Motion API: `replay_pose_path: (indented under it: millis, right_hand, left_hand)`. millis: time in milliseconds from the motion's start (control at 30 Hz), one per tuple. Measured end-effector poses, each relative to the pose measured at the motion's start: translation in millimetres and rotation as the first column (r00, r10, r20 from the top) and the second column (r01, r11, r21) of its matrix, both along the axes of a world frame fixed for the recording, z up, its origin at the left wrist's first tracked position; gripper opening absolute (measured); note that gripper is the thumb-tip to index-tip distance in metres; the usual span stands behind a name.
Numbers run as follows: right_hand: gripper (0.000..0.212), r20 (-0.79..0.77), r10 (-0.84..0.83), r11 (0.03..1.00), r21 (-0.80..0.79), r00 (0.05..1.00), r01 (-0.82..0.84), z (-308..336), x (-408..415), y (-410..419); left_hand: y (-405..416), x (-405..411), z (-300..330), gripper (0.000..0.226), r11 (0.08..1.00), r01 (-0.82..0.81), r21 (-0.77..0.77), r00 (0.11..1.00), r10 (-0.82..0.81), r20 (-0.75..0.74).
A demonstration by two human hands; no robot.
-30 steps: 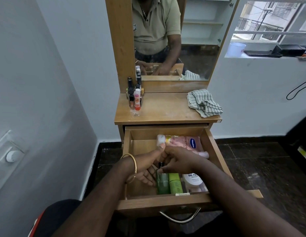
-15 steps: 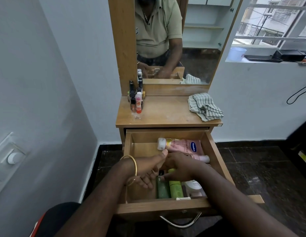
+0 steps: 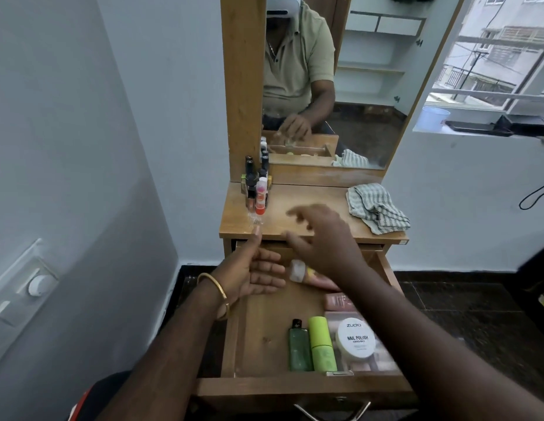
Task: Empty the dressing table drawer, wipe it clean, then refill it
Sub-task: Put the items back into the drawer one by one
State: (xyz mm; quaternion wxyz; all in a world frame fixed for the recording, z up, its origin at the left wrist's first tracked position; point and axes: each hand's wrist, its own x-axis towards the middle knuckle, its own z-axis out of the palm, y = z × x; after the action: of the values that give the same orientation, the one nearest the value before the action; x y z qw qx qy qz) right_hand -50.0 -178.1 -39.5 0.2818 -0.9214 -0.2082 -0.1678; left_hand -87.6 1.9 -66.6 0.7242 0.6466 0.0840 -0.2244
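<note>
The wooden drawer (image 3: 295, 387) is pulled out below the dressing table top (image 3: 313, 192). Inside lie a pink lotion bottle (image 3: 298, 270) at the back, a dark green bottle (image 3: 299, 349), a light green tube (image 3: 322, 344), a white nail polish remover tub (image 3: 355, 338) and a pink item (image 3: 337, 300). My left hand (image 3: 255, 271) hovers palm up over the drawer's back left, fingers relaxed, holding nothing. My right hand (image 3: 322, 238) is blurred above the table's front edge with fingers spread; I see nothing in it. A checked cloth (image 3: 377, 208) lies on the top's right side.
A row of small nail polish bottles (image 3: 258, 192) stands at the top's left rear, beside the mirror (image 3: 355, 86). A switch panel (image 3: 36, 284) is on the left wall. A window sill with a bucket (image 3: 434, 117) is at the right. The drawer's left half shows bare wood.
Both hands have lifted out of the drawer's front items. The right hand rose toward the tabletop; the left opened palm up. The green bottles and white tub are now uncovered.
</note>
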Motion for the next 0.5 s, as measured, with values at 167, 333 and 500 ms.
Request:
replay_pose_path:
  millis: [167, 333, 500]
  right_hand:
    - [0.060, 0.081, -0.032, 0.974, -0.222, 0.996, 0.049, 37, 39, 37]
    - [0.055, 0.074, -0.014, 0.940, -0.340, 0.997, 0.039, 26, 55, 47]
    - [0.027, 0.159, 0.009, 0.989, -0.146, 0.987, 0.014, 23, 52, 40]
  left_hand:
    - [3, 1, -2, 0.084, 0.998, -0.033, -0.046, 0.999, 0.033, 0.003]
    - [4, 1, -3, 0.081, 0.999, -0.022, -0.047, 1.000, 0.022, -0.011]
    - [1, 3, -4, 0.079, 0.999, -0.022, -0.049, 1.000, 0.022, -0.010]
